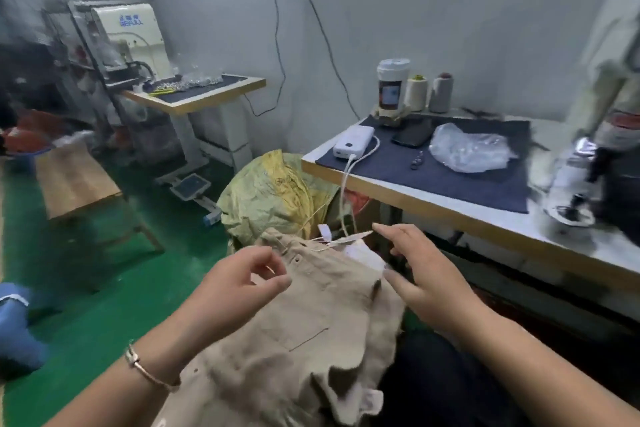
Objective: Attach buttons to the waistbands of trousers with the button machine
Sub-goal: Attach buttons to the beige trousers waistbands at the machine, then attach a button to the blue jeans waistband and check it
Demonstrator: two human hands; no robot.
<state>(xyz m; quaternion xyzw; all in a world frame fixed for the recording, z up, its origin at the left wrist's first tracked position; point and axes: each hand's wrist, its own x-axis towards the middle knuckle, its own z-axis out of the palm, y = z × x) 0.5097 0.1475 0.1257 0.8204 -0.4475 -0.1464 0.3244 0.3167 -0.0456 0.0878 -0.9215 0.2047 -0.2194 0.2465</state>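
Khaki trousers heaped on the lap, near centre, waistband end pointing far; a small dark hole or stud shows near that far edge, too small to tell which. Left hand above the cloth, fingers loosely curled, thumb and forefinger close together; a thread may run through them, cannot tell if it is pinched. Right hand released, fingers spread, hovering over the right edge, touching nothing visible. Paper tags on string hang off the far end, just beside a white cable dropping from the power bank on the table. Button machine at far right, blurred. Risks: lifting the trousers toward the machine may snag tag string on the cable and drag the power bank off; neither hand has a firm hold, so the heap may slide to the green floor; bunched cloth could go under the head doubled, setting the button through two layers or off position
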